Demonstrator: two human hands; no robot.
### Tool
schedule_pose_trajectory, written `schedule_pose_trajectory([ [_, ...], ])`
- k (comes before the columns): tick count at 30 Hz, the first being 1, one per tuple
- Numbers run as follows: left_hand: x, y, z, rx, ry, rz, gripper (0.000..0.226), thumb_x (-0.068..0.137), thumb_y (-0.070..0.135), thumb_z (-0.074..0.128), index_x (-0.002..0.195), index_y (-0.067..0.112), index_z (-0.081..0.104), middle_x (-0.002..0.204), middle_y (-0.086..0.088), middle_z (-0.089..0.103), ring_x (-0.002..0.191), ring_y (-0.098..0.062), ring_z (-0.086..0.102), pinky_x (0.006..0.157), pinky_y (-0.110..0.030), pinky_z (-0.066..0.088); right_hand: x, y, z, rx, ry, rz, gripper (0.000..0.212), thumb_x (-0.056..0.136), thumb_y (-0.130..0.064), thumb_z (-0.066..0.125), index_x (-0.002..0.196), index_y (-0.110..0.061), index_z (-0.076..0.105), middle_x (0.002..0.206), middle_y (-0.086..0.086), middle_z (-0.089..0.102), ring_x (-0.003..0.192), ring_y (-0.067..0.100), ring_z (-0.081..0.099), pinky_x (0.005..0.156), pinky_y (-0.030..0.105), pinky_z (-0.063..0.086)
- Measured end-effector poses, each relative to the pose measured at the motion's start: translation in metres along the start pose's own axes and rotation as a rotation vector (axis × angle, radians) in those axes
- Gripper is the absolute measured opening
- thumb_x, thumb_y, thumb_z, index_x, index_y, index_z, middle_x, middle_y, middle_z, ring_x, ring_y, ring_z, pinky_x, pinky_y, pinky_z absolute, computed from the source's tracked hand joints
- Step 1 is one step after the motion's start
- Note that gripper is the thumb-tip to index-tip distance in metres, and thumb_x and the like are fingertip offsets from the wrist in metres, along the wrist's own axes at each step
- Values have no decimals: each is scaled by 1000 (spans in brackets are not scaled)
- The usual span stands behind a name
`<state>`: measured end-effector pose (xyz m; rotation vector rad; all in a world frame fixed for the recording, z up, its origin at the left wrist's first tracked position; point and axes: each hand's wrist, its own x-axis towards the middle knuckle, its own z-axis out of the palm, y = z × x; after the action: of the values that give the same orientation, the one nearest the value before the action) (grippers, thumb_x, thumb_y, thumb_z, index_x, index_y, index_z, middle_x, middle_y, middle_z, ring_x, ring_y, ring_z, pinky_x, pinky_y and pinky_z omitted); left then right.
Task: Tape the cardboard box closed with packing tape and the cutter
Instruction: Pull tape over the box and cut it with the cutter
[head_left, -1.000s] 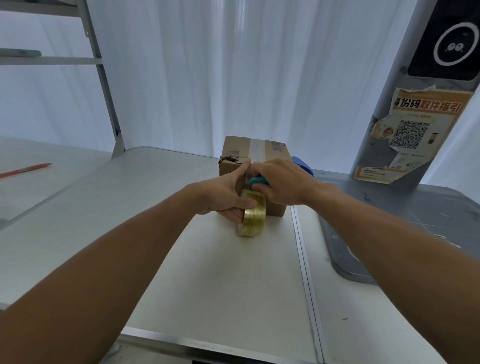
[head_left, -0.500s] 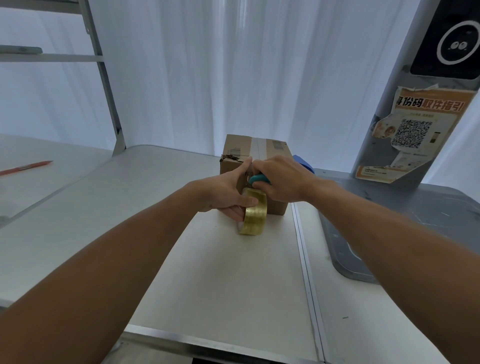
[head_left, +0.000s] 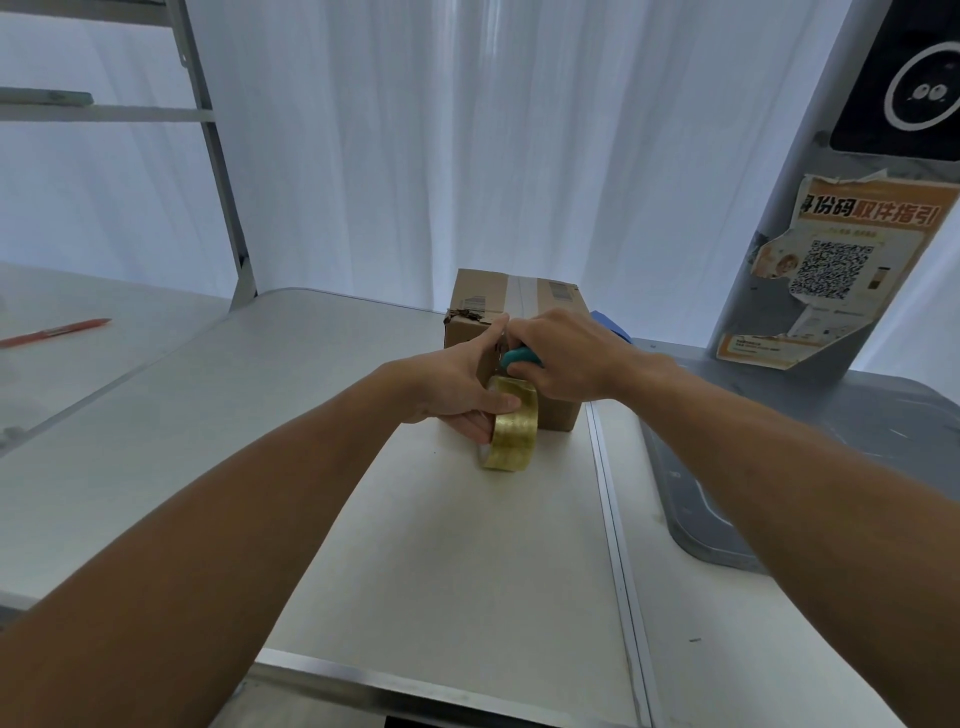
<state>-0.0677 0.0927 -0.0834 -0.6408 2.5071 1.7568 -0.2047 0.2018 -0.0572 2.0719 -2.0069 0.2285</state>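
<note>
A small brown cardboard box stands on the white table, with a clear tape strip running along its top seam. My left hand holds a yellowish roll of packing tape against the box's near face, thumb raised to the box's top edge. My right hand grips a teal-handled cutter just above the roll, at the near face of the box. The cutter's blade is hidden by my fingers.
A red pen lies on the neighbouring table at far left. A grey tray-like surface sits at right beside a grey post with a QR-code poster. Something blue peeks out behind the box. A metal shelf frame stands at back left.
Both hands stay at the box's near face. The tape roll and cutter have hardly moved; the view shifted slightly.
</note>
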Motion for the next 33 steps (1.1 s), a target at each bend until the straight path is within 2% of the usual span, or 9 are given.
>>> schedule_pose_trajectory([
  [6, -1, 1, -1, 11, -2, 5, 100, 89, 8, 71, 153, 51, 7, 126, -10, 61, 84, -26, 78, 67, -36, 64, 2, -1, -1, 6, -11, -2, 24, 92, -26, 60, 112, -13, 61, 82, -9, 57, 68, 9, 53, 65, 20, 43],
  [12, -4, 3, 1, 65, 23, 14, 88, 89, 10, 71, 149, 49, 20, 130, -10, 57, 90, -28, 77, 78, -45, 63, 6, 0, 0, -21, -32, -7, 30, 91, -28, 60, 118, -16, 59, 95, 0, 70, 75, 14, 63, 74, 32, 56],
  [19, -4, 3, 0, 89, 12, 17, 89, 90, 10, 71, 152, 44, 17, 124, -6, 59, 83, -21, 77, 74, -39, 64, 8, -3, 4, -58, -52, -17, 27, 92, -29, 59, 115, -16, 61, 97, 2, 70, 79, 18, 65, 77, 36, 58],
  [24, -6, 4, 1, 76, 6, 7, 67, 91, 10, 70, 136, 44, 34, 121, -12, 63, 92, -33, 76, 74, -40, 64, 10, 0, 1, -58, -55, -13, 28, 92, -30, 58, 117, -18, 61, 95, -2, 69, 77, 15, 63, 71, 30, 54],
  [26, -6, 4, 1, 79, 7, 7, 72, 91, 10, 70, 140, 46, 32, 122, -12, 62, 92, -33, 76, 76, -41, 64, 8, 1, 1, -39, -48, -1, 28, 91, -30, 57, 117, -19, 61, 91, -5, 67, 75, 14, 62, 66, 24, 47],
  [29, -4, 3, 0, 70, 9, 9, 84, 90, 10, 71, 147, 49, 23, 123, -12, 62, 91, -30, 77, 78, -44, 63, 6, 2, 2, 10, -24, 30, 27, 91, -32, 56, 114, -18, 61, 83, -7, 65, 69, 10, 60, 64, 23, 47],
  [33, 1, 0, -2, 36, -2, -11, 106, 89, 9, 72, 152, 55, 1, 136, -14, 57, 90, -30, 77, 72, -39, 64, 1, 2, -3, 44, 41, 90, 15, 93, -29, 60, 95, -15, 57, 67, -16, 45, 57, 5, 47, 55, 15, 31],
])
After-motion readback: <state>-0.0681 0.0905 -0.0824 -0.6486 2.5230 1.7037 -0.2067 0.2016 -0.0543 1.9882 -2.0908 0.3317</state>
